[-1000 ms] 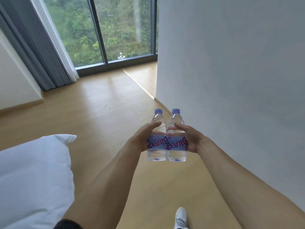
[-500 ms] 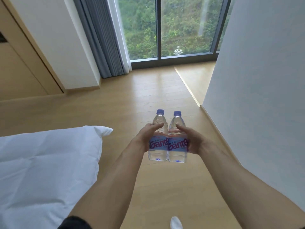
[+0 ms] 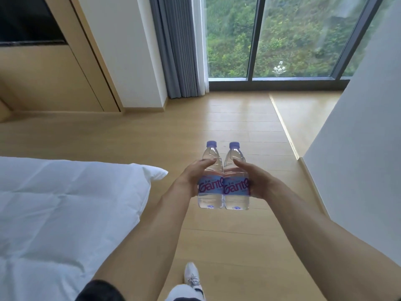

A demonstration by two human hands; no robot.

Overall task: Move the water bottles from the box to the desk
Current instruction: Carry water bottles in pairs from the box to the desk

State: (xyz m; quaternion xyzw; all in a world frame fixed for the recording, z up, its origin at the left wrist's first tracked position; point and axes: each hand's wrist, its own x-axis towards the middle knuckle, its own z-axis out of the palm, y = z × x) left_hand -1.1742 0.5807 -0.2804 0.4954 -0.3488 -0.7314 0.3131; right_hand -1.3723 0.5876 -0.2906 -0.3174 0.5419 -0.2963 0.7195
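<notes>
**Two water bottles held side by side above the floor**

Two clear water bottles are carried upright and touching each other, in the air above the wooden floor (image 3: 227, 118). The left bottle (image 3: 210, 187) is gripped by the left hand (image 3: 193, 177), whose fingers are curled round its outer side with the thumb laid across its shoulder. The right bottle (image 3: 236, 189) is gripped likewise by the right hand (image 3: 256, 180). Both purple caps are pointed toward 12 o'clock. A white duvet (image 3: 65, 209) is seen at 9 o'clock, a grey curtain (image 3: 173, 46) and a window (image 3: 282, 35) at 12 o'clock, a white wall (image 3: 358, 148) at 3 o'clock, and a white shoe (image 3: 192, 276) at 6 o'clock.
</notes>
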